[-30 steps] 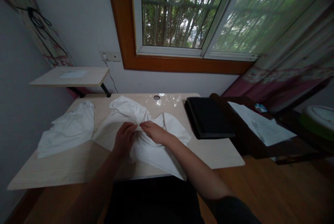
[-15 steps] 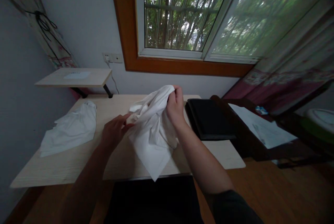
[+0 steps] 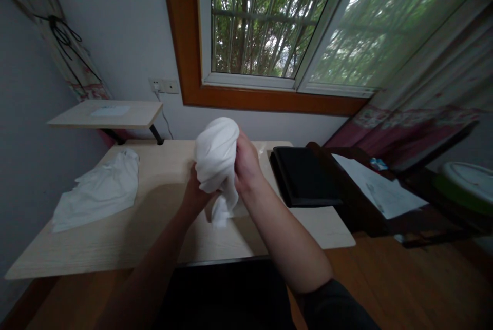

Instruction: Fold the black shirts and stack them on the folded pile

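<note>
A white cloth (image 3: 216,153), bunched into a rounded wad, is held up over the wooden desk (image 3: 162,237). One loose end of it hangs down toward the desktop. My right hand (image 3: 246,162) grips the cloth from the right side, its fingertips partly hidden behind the fabric. From below and to the left, my left hand (image 3: 198,189) is closed around the lower part of the same cloth, and most of its fingers are covered by it. A second white cloth (image 3: 102,189) lies crumpled on the desk's left side.
A black folder-like stack (image 3: 306,176) lies at the desk's right. Beyond it, paper sheets (image 3: 379,186) rest on a dark piece of furniture. A small raised shelf (image 3: 108,113) stands at the back left. A window (image 3: 277,22) is behind the desk.
The cloth went from hanging spread with a pointed corner to a compact wad. My left hand moved right and under it; my right hand shifted slightly left and down.
</note>
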`<action>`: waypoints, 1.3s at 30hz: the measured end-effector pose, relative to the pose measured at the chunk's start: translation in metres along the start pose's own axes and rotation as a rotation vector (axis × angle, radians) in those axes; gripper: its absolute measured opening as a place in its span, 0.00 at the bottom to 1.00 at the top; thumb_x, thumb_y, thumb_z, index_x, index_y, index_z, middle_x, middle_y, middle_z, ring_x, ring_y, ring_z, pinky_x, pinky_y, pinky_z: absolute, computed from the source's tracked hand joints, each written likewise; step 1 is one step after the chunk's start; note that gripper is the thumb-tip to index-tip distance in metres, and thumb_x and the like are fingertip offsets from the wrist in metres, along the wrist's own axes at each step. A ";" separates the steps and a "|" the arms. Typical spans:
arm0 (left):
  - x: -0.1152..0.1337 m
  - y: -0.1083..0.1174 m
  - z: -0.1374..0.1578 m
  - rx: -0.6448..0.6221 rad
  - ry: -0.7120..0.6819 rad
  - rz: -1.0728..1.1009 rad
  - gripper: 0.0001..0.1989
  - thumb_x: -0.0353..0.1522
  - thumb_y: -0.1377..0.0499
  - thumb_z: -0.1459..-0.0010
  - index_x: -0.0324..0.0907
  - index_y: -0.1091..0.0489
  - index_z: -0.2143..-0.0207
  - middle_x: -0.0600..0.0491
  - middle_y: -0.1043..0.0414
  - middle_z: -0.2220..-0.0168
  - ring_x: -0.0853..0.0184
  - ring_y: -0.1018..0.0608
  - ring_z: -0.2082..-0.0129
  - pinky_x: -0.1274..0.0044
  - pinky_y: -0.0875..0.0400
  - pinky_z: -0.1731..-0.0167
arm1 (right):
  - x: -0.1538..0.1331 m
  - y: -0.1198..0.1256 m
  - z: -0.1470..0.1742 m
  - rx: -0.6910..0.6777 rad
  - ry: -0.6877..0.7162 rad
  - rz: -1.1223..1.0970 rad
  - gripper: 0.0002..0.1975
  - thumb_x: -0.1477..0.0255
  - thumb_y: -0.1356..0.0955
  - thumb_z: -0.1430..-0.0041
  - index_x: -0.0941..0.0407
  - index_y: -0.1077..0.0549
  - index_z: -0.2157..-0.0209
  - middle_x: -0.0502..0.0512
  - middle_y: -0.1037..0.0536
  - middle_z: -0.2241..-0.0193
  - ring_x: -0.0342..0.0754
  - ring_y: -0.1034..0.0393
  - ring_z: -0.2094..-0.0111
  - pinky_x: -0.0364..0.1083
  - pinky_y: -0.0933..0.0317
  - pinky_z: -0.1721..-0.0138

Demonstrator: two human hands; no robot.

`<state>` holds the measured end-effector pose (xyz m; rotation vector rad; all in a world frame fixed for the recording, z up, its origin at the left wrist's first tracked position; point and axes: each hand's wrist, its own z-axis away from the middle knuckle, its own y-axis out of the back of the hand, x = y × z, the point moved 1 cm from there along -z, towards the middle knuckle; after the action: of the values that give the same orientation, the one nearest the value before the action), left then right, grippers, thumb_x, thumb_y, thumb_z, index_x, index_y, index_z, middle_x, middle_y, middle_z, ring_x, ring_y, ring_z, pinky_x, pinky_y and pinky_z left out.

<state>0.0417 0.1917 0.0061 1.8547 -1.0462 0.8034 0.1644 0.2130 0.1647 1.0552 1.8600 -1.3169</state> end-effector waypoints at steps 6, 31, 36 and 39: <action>0.017 0.036 -0.008 0.191 0.103 0.159 0.30 0.42 0.36 0.46 0.42 0.38 0.44 0.47 0.26 0.51 0.59 0.22 0.53 0.69 0.25 0.54 | 0.006 0.039 -0.023 -0.018 0.002 0.098 0.18 0.54 0.39 0.32 0.49 0.35 0.48 0.51 0.24 0.54 0.48 0.27 0.51 0.52 0.31 0.49; -0.084 -0.008 0.011 -0.157 0.139 -0.261 0.48 0.42 0.32 0.52 0.36 0.46 0.33 0.31 0.39 0.36 0.43 0.34 0.36 0.52 0.41 0.38 | 0.185 0.131 0.072 -0.024 -0.165 0.659 0.34 0.64 0.30 0.42 0.54 0.41 0.37 0.63 0.31 0.41 0.56 0.35 0.41 0.58 0.42 0.38; -0.074 -0.014 0.014 -0.204 0.203 -0.097 0.52 0.40 0.30 0.53 0.40 0.51 0.31 0.34 0.43 0.33 0.45 0.36 0.34 0.54 0.42 0.36 | 0.170 0.141 0.078 -0.078 0.026 1.135 0.19 0.71 0.38 0.33 0.56 0.31 0.42 0.64 0.25 0.51 0.58 0.33 0.47 0.59 0.41 0.42; -0.070 -0.013 0.016 -0.138 0.405 0.066 0.50 0.43 0.32 0.48 0.41 0.55 0.31 0.33 0.41 0.35 0.49 0.32 0.36 0.58 0.35 0.40 | 0.170 0.141 0.082 -0.151 0.014 1.185 0.18 0.72 0.40 0.31 0.57 0.29 0.44 0.64 0.24 0.52 0.57 0.32 0.49 0.57 0.39 0.44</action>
<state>0.0244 0.2062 -0.0632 1.4678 -0.8808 1.0645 0.2074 0.2039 -0.0666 1.6621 0.9364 -0.4405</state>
